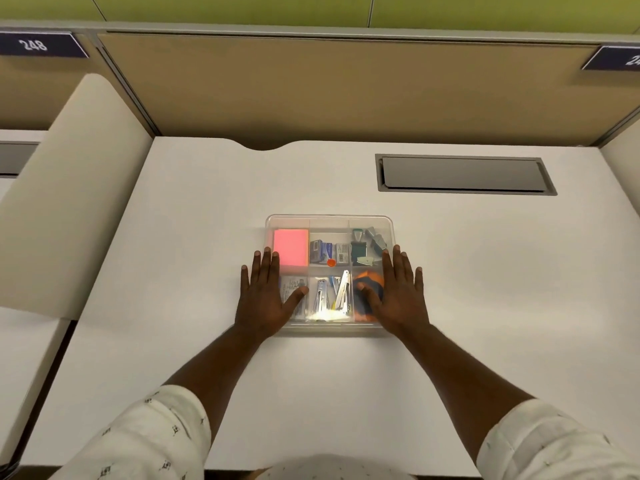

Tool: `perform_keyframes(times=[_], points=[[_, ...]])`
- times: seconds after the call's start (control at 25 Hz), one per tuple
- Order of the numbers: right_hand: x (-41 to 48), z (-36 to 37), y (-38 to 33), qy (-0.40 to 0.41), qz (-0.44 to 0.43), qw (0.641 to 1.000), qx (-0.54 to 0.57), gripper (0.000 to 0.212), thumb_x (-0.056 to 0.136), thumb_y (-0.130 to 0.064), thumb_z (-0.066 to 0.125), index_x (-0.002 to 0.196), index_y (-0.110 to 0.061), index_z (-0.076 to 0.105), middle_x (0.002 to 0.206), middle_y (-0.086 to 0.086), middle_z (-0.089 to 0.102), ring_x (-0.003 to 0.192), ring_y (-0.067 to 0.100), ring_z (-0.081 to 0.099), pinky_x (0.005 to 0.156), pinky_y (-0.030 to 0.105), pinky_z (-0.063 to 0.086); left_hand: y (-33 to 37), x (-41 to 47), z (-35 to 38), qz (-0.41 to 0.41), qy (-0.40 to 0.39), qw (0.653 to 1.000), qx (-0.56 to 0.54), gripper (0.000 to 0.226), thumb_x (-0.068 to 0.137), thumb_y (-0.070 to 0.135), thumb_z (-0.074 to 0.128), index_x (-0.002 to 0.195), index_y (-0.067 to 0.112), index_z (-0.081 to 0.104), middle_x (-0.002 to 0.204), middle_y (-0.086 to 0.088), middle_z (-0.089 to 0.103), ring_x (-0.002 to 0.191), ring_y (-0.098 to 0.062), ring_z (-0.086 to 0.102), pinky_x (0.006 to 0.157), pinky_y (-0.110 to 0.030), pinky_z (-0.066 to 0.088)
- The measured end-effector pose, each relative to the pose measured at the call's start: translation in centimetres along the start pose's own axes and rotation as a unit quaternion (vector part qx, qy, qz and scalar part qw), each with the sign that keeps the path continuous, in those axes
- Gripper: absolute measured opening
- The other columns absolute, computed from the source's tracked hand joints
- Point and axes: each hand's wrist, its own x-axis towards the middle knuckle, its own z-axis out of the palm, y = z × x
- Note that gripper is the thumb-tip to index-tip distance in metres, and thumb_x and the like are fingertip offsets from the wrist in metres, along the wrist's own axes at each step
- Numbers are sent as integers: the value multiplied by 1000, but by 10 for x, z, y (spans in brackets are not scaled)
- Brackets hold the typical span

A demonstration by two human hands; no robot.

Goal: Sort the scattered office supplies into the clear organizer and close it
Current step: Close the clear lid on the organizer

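Note:
The clear organizer [329, 221] sits in the middle of the white desk [485, 271] with its transparent lid on top. Through the lid I see a pink pad of sticky notes [291, 247], small staple boxes [329, 251], dark binder clips [367, 245], silver staplers or staple removers [334, 294] and an orange and dark tape item [369, 282]. My left hand [265, 297] lies flat on the lid's left side, fingers spread. On the lid's right side my right hand [398, 296] lies flat in the same way. Neither hand holds anything.
A grey cable hatch [464, 174] is set into the desk at the back right. A tan partition [346, 88] closes off the back. A cream side panel [69, 188] rises on the left, with another desk beyond it.

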Motion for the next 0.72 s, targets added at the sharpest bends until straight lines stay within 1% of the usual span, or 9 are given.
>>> perform_keyframes(times=[0.16,0.28,0.4,0.56,0.72], points=[[18,-4,-1,27,4,1000,-5,88,90,-79,20,157,-27,-3,167,1,-3,154,24,0,123,54,5,-4,24,-12,0,13,1000,-14,99,87,81,22,157,15,0,166,-8,1,153,-24,-4,123,-50,3],[48,-10,-6,27,0,999,-17,90,90,-81,16,157,-27,-8,167,-2,-10,153,20,-7,122,51,-1,-4,55,-21,10,-2,1000,2,102,85,84,17,157,14,-4,165,-6,-6,152,-22,-9,123,-48,0],[76,-13,-7,13,-10,1000,-26,91,90,-81,13,158,-24,-8,166,-3,-13,153,17,-11,123,51,-3,-3,78,-25,25,-18,999,21,104,84,84,15,157,11,-1,165,-8,-4,152,-22,-8,124,-46,0],[95,-8,-4,-8,-1,1000,-17,93,89,-83,11,158,-23,-7,167,-3,-6,153,16,-8,123,53,-1,-3,88,-16,33,-26,999,26,107,83,84,16,157,7,1,165,-11,0,152,-23,-5,124,-43,1],[96,1,-2,7,2,1000,-16,90,90,-81,15,158,-24,-3,167,-4,-2,153,15,-6,123,51,-1,-3,91,-6,28,-20,999,26,108,82,86,19,157,9,3,165,-12,3,153,-25,-2,124,-45,6]])
